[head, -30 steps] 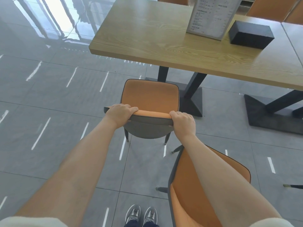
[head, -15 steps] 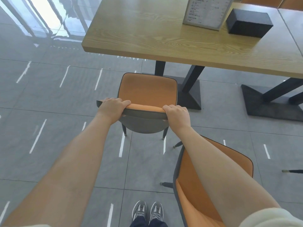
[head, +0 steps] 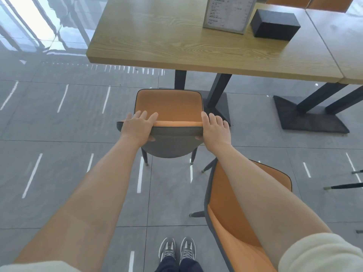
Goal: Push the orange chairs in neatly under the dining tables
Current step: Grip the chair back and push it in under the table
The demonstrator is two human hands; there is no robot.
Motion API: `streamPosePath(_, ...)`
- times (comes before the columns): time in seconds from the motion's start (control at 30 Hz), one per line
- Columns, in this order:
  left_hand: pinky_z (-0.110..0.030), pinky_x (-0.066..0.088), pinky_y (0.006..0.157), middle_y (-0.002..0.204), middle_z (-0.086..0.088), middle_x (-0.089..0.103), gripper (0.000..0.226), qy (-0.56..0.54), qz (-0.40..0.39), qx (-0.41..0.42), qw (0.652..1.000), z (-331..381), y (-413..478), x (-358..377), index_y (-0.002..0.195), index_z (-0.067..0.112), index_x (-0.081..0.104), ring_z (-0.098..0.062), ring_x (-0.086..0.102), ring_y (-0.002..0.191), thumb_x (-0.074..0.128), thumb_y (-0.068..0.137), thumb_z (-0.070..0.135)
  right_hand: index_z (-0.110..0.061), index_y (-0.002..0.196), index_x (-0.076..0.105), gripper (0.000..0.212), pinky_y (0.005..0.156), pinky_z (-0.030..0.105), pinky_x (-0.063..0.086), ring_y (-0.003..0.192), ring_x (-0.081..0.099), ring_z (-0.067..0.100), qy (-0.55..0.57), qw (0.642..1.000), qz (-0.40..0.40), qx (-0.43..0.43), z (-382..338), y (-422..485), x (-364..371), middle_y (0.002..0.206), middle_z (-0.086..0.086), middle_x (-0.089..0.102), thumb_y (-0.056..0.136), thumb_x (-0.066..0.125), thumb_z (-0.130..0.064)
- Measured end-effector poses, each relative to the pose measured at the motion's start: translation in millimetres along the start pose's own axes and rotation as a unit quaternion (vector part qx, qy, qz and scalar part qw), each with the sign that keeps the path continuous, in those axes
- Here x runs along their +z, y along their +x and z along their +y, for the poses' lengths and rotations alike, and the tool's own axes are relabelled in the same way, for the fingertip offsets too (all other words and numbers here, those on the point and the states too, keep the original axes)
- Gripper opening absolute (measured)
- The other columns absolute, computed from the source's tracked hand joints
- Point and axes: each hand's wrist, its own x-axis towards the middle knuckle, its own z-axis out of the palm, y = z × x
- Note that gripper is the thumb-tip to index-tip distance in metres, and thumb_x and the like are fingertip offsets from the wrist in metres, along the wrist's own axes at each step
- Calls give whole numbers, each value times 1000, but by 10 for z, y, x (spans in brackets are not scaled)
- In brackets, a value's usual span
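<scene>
At chair backrest (head: 176, 125) | left hand (head: 137, 127), right hand (head: 215, 130) | both now opened flat, gripped it earlier

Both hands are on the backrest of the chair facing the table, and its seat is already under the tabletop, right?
Not quite. The left hand and right hand are on the backrest of the chair, but the head view shows the seat stopping short of the table: floor shows between the seat's front and the tabletop's edge.
</scene>
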Motion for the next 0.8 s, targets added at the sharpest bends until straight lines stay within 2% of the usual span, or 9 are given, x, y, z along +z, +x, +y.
streamPosePath(0.07,-50,9,116,156,-12,10,93,0,-1,5,1000,60,-57,-31,147,20,4,-30,7,144,62,81,49,-17,149,-7,81,117,45,5,145,2,30,17,999,-29,14,42,-112,17,158,10,1,94,47,-42)
streamPosePath(0.1,-49,3,117,158,-10,-1,97,8,6,20,1000,119,-92,-35,147,20,-4,-28,-1,146,59,81,54,-17,148,-14,85,117,45,1,145,-6,29,19,999,-42,16,77,-182,29,158,8,-8,94,45,-45)
streamPosePath(0.17,-48,-2,117,157,-8,-11,96,27,26,61,997,295,-180,-25,147,18,-11,-26,-9,145,49,84,60,-16,146,-21,87,118,44,-3,144,-15,27,11,998,-58,19,168,-346,41,157,8,-18,94,41,-50)
streamPosePath(0.3,-47,-6,116,157,-6,-11,81,12,47,131,990,815,-363,-44,147,17,-8,-24,-12,145,33,91,58,-12,144,-25,84,116,42,-8,142,-22,25,12,997,-61,53,409,-770,-23,154,9,-27,95,30,-54)
streamPosePath(0.47,-44,-12,115,156,-3,-16,69,3,55,179,982,1489,-693,-143,146,19,-14,-19,-17,144,20,96,53,-12,138,-32,81,115,39,-13,140,-27,24,20,995,-35,96,724,-1394,-79,151,8,-33,96,22,-55)
streamPosePath(0.6,-43,-13,115,157,-1,-16,69,-28,51,192,980,2046,-1123,-132,146,20,-13,-18,-17,144,18,95,55,-16,126,-39,76,115,38,-13,140,-28,22,23,993,-22,116,1039,-2048,-47,151,8,-34,96,19,-55)
streamPosePath(0.8,-42,-10,117,157,-1,-12,81,-95,40,190,976,2872,-1952,80,147,17,-9,-16,-12,145,25,89,63,-16,131,-37,78,115,38,-12,141,-26,21,21,993,-20,111,1559,-3139,123,152,6,-31,96,21,-55)
